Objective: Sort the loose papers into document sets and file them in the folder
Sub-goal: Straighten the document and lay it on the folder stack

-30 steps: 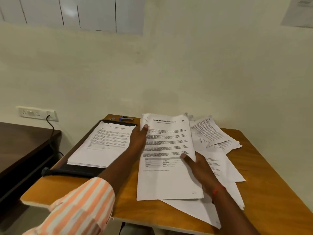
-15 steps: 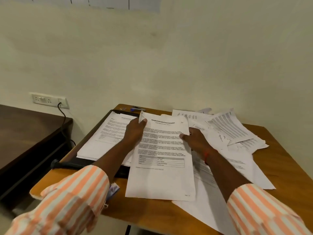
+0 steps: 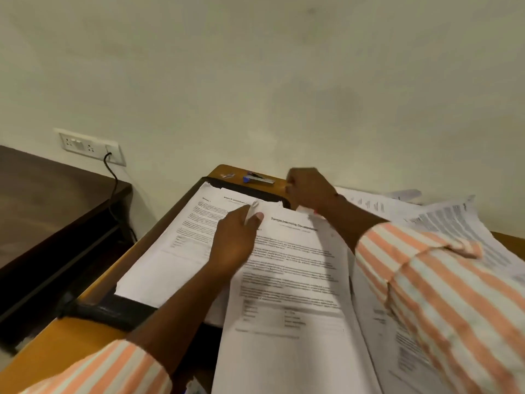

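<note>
Spotter: Folder (image 3: 113, 308), black, lies open on the left of the wooden tabletop (image 3: 71, 345), its long side running near to far. Stack of printed pages (image 3: 170, 251) rests on it.

Recorder: Left hand?

Spotter: Left hand (image 3: 235, 243) sits where the stack meets the top sheet (image 3: 289, 280). Its grip is closed on that sheet's far-left corner, which curls up between thumb and fingers. Sheet carries a heading, paragraphs and a small table low down. Its left edge overlaps the folder; the rest lies over the loose papers (image 3: 454, 223).

Recorder: Right hand?

Spotter: Right hand (image 3: 309, 189) is at the sheet's far edge, fingers curled under, blurred. Cannot tell whether that grip has paper in it.

Recorder: The loose papers?

Spotter: Fanned untidily across the right side of the tabletop, partly under the striped sleeve (image 3: 426, 280).

Recorder: Anything else?

Spotter: Stapler (image 3: 260, 179), blue at one end, at the far edge just beyond the folder and just left of the right hand. Dark desk (image 3: 42, 209) stands to the left. Wall socket (image 3: 91, 146) above it has a black cable (image 3: 113, 177) plugged in and hanging down.
</note>
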